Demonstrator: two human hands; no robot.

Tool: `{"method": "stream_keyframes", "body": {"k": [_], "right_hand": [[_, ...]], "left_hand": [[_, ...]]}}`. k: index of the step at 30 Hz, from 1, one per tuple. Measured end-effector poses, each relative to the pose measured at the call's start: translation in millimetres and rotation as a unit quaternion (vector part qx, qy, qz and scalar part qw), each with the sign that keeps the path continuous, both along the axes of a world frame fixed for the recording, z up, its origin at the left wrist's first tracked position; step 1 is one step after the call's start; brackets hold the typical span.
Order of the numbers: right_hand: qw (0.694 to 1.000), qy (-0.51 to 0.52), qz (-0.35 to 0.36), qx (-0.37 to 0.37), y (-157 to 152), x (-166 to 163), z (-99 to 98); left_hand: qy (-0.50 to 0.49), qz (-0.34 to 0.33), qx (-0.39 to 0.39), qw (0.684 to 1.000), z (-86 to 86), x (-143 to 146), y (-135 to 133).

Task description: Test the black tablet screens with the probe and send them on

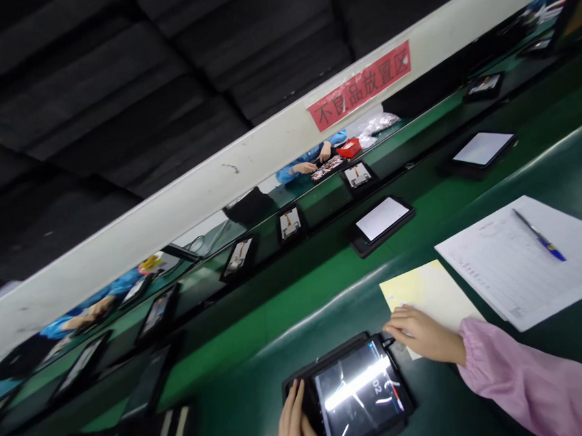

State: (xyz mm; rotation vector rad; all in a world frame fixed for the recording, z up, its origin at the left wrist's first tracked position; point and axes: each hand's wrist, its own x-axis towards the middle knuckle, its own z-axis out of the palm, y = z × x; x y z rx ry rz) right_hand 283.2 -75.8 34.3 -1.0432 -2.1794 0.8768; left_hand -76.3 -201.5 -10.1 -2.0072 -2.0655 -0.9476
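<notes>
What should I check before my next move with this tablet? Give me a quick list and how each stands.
1. Tablet screen lit: ok, "02" shows.
2. Screen free of glare: not ok, bright reflections cross it.
3. Left hand on the device: ok, at the dark end left of the screen.
4. Dark plug fully seated: cannot tell, too small beside the right hand.
5. Yellow sheet clear of the right hand: not ok, the hand is over it.
6. Pen clear of the tablet: ok.
</notes>
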Motion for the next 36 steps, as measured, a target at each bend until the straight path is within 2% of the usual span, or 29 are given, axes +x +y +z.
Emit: {"method": "stream_keyframes", "body": {"k": [2, 4, 7, 9, 11, 15, 20, 24, 30, 36], "right_hand": [[1.000, 0.003, 0.006, 0.001, -0.2, 0.2, 0.6], [1.000, -0.002, 0.021, 0.005, -1.2, -0.1, -0.1], [0.999, -0.010, 0.044, 0.012, -2.0, 0.4, -2.1], [0.998, -0.014, 0.054, 0.012, -1.3, 1.5, -2.7], [0.999, -0.013, 0.052, 0.006, -0.2, 2.5, -2.3], [0.999, -0.011, 0.052, -0.013, 0.8, 2.9, -0.2], [0.996, -0.024, 0.082, -0.001, 1.2, 4.7, -3.3], [0.994, -0.034, 0.104, 0.025, 2.5, 7.7, -10.5], [0.993, -0.041, 0.102, 0.053, 2.9, 6.7, -15.8], [0.992, -0.051, 0.094, 0.073, 3.0, 6.1, -14.4]], "left_hand": [[0.064, -0.042, -0.004, 0.997, 19.6, 26.1, 4.2], [0.111, -0.136, -0.036, 0.984, 42.1, 58.8, 10.2], [0.156, -0.309, -0.110, 0.932, 70.3, 103.6, 20.4], [0.151, -0.371, -0.127, 0.907, 80.7, 120.3, 25.7], [0.119, -0.364, -0.115, 0.917, 84.0, 125.4, 28.0], [0.050, -0.276, -0.062, 0.958, 81.9, 121.3, 24.8], [0.016, -0.306, -0.055, 0.950, 82.2, 124.2, 16.5], [0.007, -0.305, -0.065, 0.950, 82.4, 126.9, 12.9], [0.043, -0.346, -0.056, 0.936, 83.0, 132.6, 12.7], [0.034, -0.334, -0.051, 0.940, 78.1, 133.4, 11.4]]}}
